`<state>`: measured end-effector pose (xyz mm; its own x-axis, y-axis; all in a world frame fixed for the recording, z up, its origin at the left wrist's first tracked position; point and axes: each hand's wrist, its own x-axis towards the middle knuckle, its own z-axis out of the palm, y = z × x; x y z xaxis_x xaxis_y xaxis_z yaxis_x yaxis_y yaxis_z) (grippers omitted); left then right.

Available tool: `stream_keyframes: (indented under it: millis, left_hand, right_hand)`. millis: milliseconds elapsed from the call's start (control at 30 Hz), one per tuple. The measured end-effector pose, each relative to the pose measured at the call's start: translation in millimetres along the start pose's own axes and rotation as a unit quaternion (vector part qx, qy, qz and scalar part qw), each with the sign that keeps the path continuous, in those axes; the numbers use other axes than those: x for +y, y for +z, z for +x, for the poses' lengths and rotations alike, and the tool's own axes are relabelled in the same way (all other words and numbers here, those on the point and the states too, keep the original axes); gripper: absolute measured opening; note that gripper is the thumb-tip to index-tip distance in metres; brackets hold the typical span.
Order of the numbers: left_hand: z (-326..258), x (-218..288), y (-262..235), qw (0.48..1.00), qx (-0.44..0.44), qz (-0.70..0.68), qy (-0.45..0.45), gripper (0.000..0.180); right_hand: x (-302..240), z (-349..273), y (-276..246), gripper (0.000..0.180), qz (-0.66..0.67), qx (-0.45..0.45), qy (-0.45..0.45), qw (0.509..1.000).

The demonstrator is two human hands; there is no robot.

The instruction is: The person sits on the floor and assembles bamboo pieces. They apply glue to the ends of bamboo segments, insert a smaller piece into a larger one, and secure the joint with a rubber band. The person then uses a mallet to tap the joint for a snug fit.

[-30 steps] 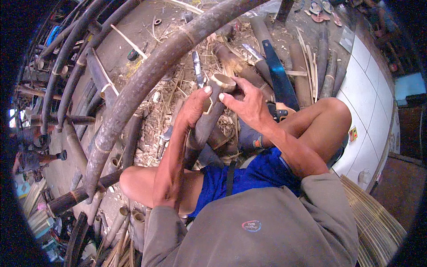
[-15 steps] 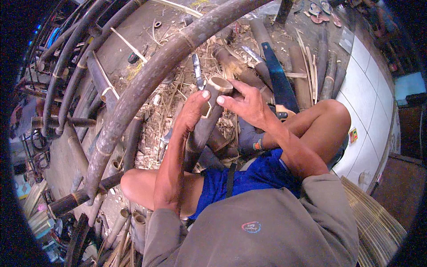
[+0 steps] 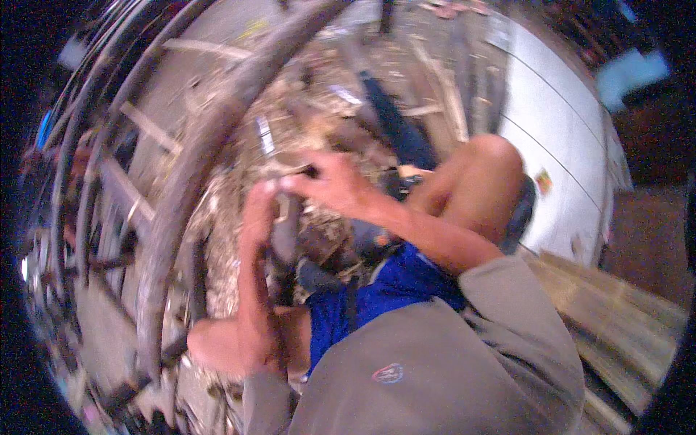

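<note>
Gripping stub (image 3: 286,239) beneath right hand (image 3: 333,185)

Person's got a grey shirt (image 3: 435,362) with a small round chest logo (image 3: 388,373), blue shorts (image 3: 377,297) just above it, forearms bare.

Littered dirt floor (image 3: 239,188), curved poles (image 3: 196,167), seemingly white tiled wall (image 3: 558,138).

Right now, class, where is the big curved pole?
In the head view the big curved pole arcs down the left side, just left of the left hand, with wood scraps on the ground beside it.
</note>
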<state>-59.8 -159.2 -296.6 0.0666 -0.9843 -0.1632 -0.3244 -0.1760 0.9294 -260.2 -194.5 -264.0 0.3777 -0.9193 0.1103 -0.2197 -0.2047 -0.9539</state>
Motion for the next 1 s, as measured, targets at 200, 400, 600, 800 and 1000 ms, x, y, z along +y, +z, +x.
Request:
stream_keyframes:
  millis: [200, 400, 600, 800, 1000]
  left_hand:
    - [21.7, -42.7, -7.8, 0.979, -0.056, -0.166, -0.109, 0.058]
    - [22.9, -50.5, -32.3, 0.993, -0.001, -0.081, -0.080, 0.055]
    - [31.2, -75.7, -60.9, 0.994, -0.006, 0.107, -0.027, 0.055]
    - [37.9, -58.7, -27.5, 0.993, -0.031, 0.078, -0.083, 0.052]
    - [25.4, -27.9, -15.6, 0.984, -0.020, 0.173, -0.026, 0.056]
  right_hand:
    - [17.2, 5.4, -14.5, 0.056, -0.121, -0.031, -0.032, 0.992]
    - [0.6, 2.0, -82.8, 0.036, -0.296, 0.104, -0.119, 0.942]
    - [-38.6, -91.2, -219.8, 0.027, 0.013, 0.528, -0.140, 0.837]
    - [167.0, -262.5, -283.1, 0.041, -0.286, 0.559, 0.285, 0.724]
    - [241.5, -276.4, -240.3, 0.061, -0.033, 0.541, 0.378, 0.750]
